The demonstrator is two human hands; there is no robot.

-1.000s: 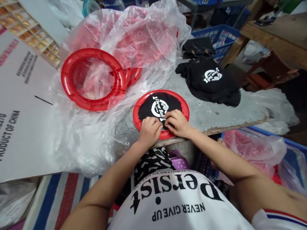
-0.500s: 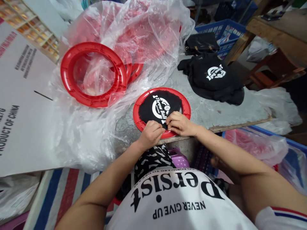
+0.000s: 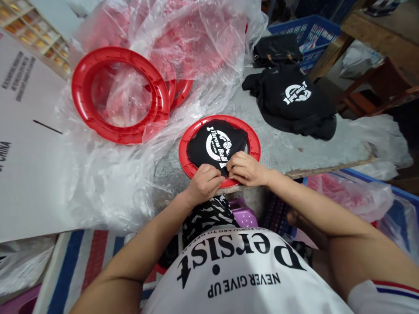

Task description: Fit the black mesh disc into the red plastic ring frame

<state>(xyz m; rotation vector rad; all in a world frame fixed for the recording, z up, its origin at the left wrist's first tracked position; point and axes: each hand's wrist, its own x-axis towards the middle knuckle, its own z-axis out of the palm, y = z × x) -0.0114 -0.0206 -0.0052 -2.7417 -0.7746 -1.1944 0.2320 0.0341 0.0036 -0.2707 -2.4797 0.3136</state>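
A red plastic ring lies on the table close to its front edge. Inside it sits a piece of black printed fabric with white "Throw Ball" lettering. My left hand pinches the fabric's near edge at the ring's front rim. Just to its right, my right hand is closed on the same edge, fingertips almost meeting the left ones. A narrow gap shows between fabric and ring at the right side. The fingers hide the exact spot being gripped.
More red rings rest against clear plastic bags at the back left. A pile of black fabric pieces lies back right, before a black bag and blue crate. A white carton stands left.
Both hands stay pinched at the fabric's near edge with hardly any movement. The fabric's right edge looks slightly drawn in. The camera view has shifted a little.
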